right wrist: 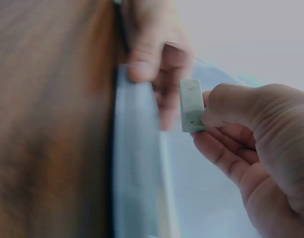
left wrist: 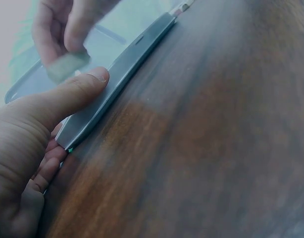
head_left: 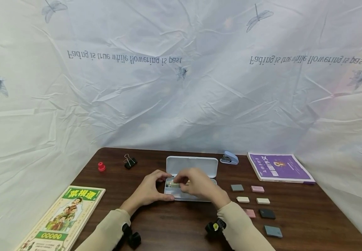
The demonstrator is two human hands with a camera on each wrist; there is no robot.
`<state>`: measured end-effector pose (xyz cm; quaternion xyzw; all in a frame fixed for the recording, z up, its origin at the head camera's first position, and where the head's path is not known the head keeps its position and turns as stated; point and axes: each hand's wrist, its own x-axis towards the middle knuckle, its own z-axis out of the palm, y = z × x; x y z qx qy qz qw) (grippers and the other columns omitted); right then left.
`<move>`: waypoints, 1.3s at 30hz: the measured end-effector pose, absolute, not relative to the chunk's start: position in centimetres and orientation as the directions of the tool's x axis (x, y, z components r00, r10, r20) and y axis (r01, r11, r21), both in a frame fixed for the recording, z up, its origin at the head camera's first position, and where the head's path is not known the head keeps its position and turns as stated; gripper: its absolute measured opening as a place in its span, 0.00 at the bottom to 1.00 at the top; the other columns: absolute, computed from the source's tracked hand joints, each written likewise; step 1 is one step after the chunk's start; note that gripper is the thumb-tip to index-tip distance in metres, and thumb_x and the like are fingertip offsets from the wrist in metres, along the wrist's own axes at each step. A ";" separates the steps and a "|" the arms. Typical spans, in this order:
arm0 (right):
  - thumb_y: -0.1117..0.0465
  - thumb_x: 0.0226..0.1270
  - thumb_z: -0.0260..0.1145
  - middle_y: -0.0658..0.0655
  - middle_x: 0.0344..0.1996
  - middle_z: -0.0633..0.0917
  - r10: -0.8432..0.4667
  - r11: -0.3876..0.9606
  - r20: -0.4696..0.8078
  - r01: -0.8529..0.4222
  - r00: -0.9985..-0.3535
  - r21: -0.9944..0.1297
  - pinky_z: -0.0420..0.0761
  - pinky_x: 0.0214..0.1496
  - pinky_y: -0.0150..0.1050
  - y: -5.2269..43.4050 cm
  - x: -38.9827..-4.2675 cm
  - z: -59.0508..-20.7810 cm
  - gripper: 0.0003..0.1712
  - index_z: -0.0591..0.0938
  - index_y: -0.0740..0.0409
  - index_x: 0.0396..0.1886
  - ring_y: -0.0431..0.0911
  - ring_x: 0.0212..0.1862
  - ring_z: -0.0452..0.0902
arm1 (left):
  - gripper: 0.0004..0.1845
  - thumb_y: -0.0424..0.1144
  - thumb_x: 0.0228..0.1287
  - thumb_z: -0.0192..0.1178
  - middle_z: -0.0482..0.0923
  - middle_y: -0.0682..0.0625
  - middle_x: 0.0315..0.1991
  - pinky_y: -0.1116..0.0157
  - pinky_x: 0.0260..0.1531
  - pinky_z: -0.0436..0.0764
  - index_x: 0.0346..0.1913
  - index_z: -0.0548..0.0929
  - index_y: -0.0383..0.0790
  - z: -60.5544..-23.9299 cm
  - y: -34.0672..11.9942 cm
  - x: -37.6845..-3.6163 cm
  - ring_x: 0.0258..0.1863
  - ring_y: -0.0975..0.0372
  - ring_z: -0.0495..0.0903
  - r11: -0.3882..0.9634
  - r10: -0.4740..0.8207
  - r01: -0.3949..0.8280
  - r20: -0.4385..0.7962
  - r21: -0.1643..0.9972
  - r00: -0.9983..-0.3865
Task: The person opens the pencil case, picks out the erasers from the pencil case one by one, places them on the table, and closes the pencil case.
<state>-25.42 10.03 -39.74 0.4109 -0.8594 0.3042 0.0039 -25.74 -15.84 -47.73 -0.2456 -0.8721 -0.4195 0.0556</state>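
An open pale grey pencil case stands mid-table with its lid raised at the back. My left hand grips its left end, the thumb lying along the front wall and the other fingers round the end. In my right hand, thumb and fingers pinch a small pale green block that looks like an eraser. That hand is over the case's left part, close to the left thumb. Part of the case's inside is hidden behind the right hand.
On the right lie several erasers, a grey one and a black one among them. Behind are a blue stapler and a purple book. At left are a binder clip, a small red object and a green-and-yellow book.
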 end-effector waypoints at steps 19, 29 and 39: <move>0.77 0.67 0.75 0.45 0.40 0.91 -0.484 0.574 0.520 -0.704 -0.704 -0.418 0.88 0.40 0.38 20.0 -23.3 -34.4 0.19 0.94 0.51 0.49 0.37 0.38 0.83 | 0.43 0.61 0.50 0.90 0.84 0.56 0.61 0.55 0.64 0.84 0.68 0.87 0.50 -47.6 -16.0 -25.7 0.59 0.60 0.83 0.538 0.379 0.464 0.289 0.704 -0.879; 0.80 0.59 0.78 0.44 0.43 0.92 -0.463 0.626 0.569 -0.706 -0.679 -0.333 0.89 0.40 0.34 24.9 -20.7 -34.6 0.24 0.93 0.49 0.47 0.33 0.39 0.86 | 0.43 0.62 0.51 0.89 0.84 0.56 0.61 0.55 0.64 0.84 0.69 0.86 0.51 -47.7 -15.9 -25.6 0.58 0.60 0.82 0.538 0.383 0.464 0.286 0.704 -0.878; 0.82 0.50 0.80 0.38 0.40 0.92 -0.454 0.637 0.575 -0.699 -0.681 -0.326 0.85 0.44 0.25 29.0 -17.6 -37.7 0.31 0.92 0.42 0.44 0.32 0.40 0.86 | 0.43 0.61 0.51 0.89 0.84 0.55 0.61 0.55 0.64 0.84 0.69 0.86 0.50 -47.7 -15.9 -25.7 0.59 0.60 0.82 0.535 0.383 0.469 0.293 0.703 -0.876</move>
